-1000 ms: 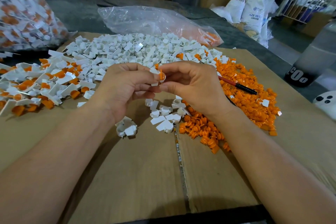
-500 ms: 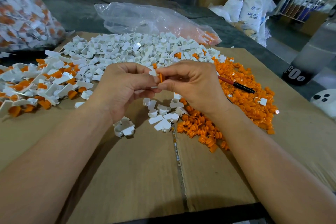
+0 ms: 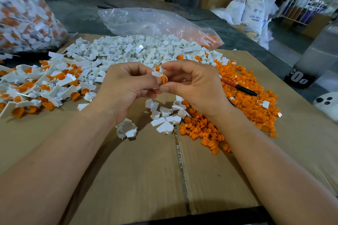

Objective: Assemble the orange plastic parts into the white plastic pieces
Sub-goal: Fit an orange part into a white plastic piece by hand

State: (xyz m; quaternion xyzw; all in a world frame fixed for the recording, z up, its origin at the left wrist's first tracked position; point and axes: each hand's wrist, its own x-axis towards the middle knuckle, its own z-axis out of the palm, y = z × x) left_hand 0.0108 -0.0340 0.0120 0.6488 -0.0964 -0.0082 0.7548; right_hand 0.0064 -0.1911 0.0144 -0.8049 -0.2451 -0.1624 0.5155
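Left hand [image 3: 126, 86] pinches white piece [image 3: 155, 74]; right hand [image 3: 193, 86] pinches orange part [image 3: 163, 79]. Align squarely, press straight until seated.

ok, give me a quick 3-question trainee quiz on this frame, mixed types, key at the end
1. True or false: the left hand and right hand rest flat on the cardboard.
2. What does the right hand pinch? A an orange part; B scissors; C tape.
3. Fill in: on the loose orange pile lies a red and black ____.

Key: 1 false, they are raised, and the left hand holds a white piece; 2 A; 3 pen.
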